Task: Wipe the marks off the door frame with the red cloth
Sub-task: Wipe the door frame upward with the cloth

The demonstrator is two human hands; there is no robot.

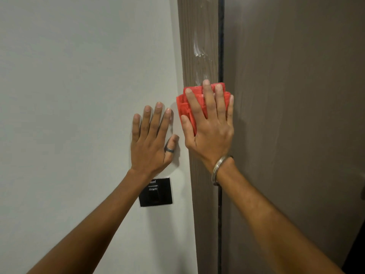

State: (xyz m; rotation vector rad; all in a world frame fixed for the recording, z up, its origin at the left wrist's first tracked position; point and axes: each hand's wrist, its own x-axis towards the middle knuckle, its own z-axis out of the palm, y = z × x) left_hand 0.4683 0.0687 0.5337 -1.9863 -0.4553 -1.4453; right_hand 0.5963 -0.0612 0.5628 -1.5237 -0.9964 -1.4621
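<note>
A folded red cloth (182, 107) lies flat against the brown wood-grain door frame (199, 26), pressed there by my right hand (210, 125) with fingers spread over it. White smeared marks (198, 47) streak the frame just above the cloth, reaching up toward the top of view. My left hand (151, 139) rests flat on the white wall (79, 76) to the left of the frame, fingers apart and holding nothing. It wears a dark ring on the thumb.
A brown door (296, 95) stands right of the frame, with a dark gap (221, 46) between them. A black square switch plate (164, 191) sits on the wall below my left wrist. A metal bangle (217, 169) circles my right wrist.
</note>
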